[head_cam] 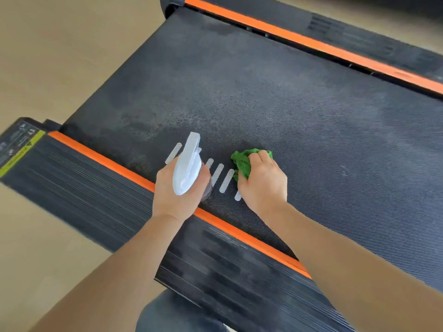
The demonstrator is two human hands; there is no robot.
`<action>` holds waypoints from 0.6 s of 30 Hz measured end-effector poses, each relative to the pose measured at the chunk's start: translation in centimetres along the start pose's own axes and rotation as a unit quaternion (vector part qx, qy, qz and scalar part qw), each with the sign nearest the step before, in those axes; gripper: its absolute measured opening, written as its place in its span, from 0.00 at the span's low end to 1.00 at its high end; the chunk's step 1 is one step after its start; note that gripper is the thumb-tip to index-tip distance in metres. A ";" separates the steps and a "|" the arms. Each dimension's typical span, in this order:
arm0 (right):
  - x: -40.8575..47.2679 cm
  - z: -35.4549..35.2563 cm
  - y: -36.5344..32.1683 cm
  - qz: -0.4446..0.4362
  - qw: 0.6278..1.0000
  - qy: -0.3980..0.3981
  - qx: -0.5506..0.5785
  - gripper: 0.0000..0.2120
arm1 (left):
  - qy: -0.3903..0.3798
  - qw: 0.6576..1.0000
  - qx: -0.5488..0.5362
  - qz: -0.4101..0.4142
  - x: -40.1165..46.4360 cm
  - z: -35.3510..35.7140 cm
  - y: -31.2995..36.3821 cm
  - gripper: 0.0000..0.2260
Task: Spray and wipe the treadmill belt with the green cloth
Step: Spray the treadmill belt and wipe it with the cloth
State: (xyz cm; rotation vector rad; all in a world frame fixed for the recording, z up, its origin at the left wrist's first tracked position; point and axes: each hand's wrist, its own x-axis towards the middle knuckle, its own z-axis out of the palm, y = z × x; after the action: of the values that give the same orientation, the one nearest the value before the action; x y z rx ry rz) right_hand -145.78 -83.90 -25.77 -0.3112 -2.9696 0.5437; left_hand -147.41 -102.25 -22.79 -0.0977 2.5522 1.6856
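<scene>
The dark textured treadmill belt (275, 99) runs diagonally across the view, with damp darker patches toward its left part. My left hand (175, 192) grips a white spray bottle (188, 166), its nozzle pointing up and away over the belt's near edge. My right hand (263, 180) holds a bunched green cloth (244, 161) down on the belt, just right of several white stripe marks (221, 177). The fingers cover part of the cloth.
Ribbed black side rails with orange trim flank the belt, one near (100, 188) and one far (311, 41). A yellow warning label (22, 153) sits at the near rail's left end. Beige floor (48, 56) lies to the left. My knee (177, 315) shows at the bottom.
</scene>
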 end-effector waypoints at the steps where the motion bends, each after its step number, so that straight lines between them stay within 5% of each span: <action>1: 0.1 -0.3 -0.1 0.006 1.000 -0.015 -0.001 0.13 | 0.001 1.000 0.001 0.000 -0.1 0.0 0.2 0.12; 18: 1.3 -2.3 0.1 -0.044 0.991 -0.122 -0.044 0.19 | -0.024 0.997 0.007 -0.072 -0.9 -0.4 2.8 0.06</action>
State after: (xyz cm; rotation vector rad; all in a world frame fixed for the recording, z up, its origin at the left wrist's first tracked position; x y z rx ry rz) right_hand -146.66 -82.78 -23.56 -0.1264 -3.2313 0.4736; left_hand -146.80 -101.53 -19.99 -0.2305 2.4568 1.5992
